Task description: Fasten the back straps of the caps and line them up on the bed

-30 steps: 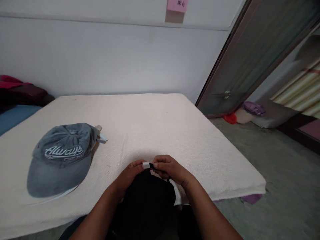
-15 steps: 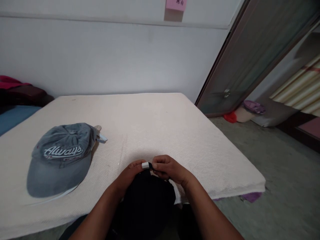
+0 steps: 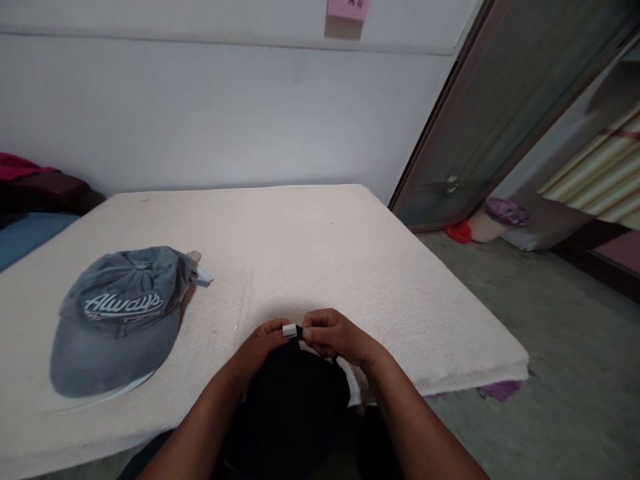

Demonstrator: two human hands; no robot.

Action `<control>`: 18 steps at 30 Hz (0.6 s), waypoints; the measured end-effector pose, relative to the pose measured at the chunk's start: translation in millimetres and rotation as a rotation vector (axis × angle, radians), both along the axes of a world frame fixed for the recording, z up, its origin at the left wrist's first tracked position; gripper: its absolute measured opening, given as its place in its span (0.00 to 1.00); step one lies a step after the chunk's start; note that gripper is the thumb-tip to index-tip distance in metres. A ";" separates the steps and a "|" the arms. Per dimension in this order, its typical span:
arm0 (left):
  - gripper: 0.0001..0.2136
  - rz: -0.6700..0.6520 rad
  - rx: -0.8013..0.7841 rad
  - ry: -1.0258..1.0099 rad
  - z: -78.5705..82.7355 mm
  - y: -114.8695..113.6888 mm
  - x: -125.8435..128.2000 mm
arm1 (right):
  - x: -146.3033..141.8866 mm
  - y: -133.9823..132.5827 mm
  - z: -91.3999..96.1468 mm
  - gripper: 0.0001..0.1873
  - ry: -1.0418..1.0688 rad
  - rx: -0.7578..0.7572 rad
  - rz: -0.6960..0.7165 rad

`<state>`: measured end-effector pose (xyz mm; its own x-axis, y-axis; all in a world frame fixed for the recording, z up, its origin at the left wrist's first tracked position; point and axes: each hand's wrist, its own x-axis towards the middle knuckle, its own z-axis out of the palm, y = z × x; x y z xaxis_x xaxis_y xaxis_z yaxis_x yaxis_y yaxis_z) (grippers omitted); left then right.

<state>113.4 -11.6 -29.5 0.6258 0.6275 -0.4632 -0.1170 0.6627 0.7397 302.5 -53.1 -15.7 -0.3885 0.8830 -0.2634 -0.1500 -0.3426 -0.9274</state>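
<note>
Head view: you sit or stand at the near edge of a bed (image 3: 310,253), both hands brought close together near the middle.
Left hand: your left hand (image 3: 260,343) is closed narrow, holding the white clasp (image 3: 289,331) by its left end.
Right hand: your right hand (image 3: 335,333) pinches the dark strap (image 3: 299,331) just right of that clasp, thumb against fingers.
Black cap: the black cap (image 3: 297,407) is in front of you, at the near edge, below your hands and between your forearms; its lower part is too dark to make out.
Grey cap: the grey cap (image 3: 120,320) lies on the bed to your left, well apart from your hands, brim toward you, its pale strap end (image 3: 203,275) sticking out right.
Change: almost nothing; your grips match those of a moment ago, and only the whole view has shifted slightly.
Meaning: you seem to be at the same stage of the strap work, with clasp and strap both under control.
</note>
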 end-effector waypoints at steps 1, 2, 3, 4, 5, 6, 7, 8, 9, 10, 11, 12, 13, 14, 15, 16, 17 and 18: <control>0.11 0.006 -0.008 -0.003 -1.0 0.4 0.0 | 0.0 0.3 0.3 0.12 -0.017 -0.002 0.002; 0.11 0.010 -0.014 -0.006 -1.2 0.6 0.2 | -0.2 0.5 0.4 0.12 -0.030 -0.001 0.000; 0.11 0.010 -0.014 -0.007 -0.6 0.5 0.7 | -0.4 0.8 0.3 0.12 -0.037 0.002 -0.008; 0.11 0.004 -0.007 -0.007 0.9 0.2 1.3 | -0.7 1.1 0.0 0.12 -0.039 0.007 -0.027; 0.10 -0.006 0.006 -0.005 3.0 -0.3 2.0 | -1.1 1.3 -0.6 0.12 -0.038 0.013 -0.052; 0.10 -0.022 0.018 0.001 5.4 -0.9 2.7 | -1.5 1.5 -1.3 0.12 -0.032 0.021 -0.078; 0.10 -0.037 0.029 0.009 7.9 -1.6 3.3 | -1.9 1.7 -2.1 0.12 -0.020 0.027 -0.099; 0.10 -0.051 0.038 0.018 10.2 -2.1 3.7 | -2.2 1.8 -2.9 0.11 -0.003 0.031 -0.112; 0.10 -0.063 0.043 0.027 11.9 -2.5 3.9 | -2.5 1.8 -3.5 0.12 0.016 0.032 -0.115; 0.10 -0.066 0.046 0.035 12.9 -2.6 4.0 | -2.6 1.8 -4.0 0.12 0.036 0.031 -0.111; 0.10 -0.065 0.047 0.039 13.2 -2.6 3.9 | -2.7 1.8 -4.4 0.12 0.056 0.027 -0.105; 0.10 -0.064 0.048 0.041 12.9 -2.4 3.7 | -2.7 1.7 -4.5 0.12 0.072 0.020 -0.102; 0.09 -0.060 0.046 0.041 12.0 -2.1 3.4 | -2.5 1.5 -4.5 0.12 0.084 0.014 -0.101; 0.09 -0.054 0.039 0.040 10.8 -1.7 3.1 | -2.2 1.2 -4.3 0.11 0.093 0.010 -0.099; 0.09 -0.046 0.031 0.035 9.5 -1.4 2.7 | -1.9 0.8 -3.8 0.11 0.102 0.007 -0.096; 0.10 -0.042 0.023 0.028 8.0 -1.2 2.4 | -1.4 0.4 -3.1 0.10 0.111 0.007 -0.091; 0.10 -0.039 0.016 0.022 6.7 -1.0 2.2 | -0.9 -0.2 -2.2 0.10 0.118 0.007 -0.083; 0.10 -0.037 0.011 0.015 5.4 -1.0 1.9 | -0.4 -0.9 -1.1 0.10 0.125 0.008 -0.073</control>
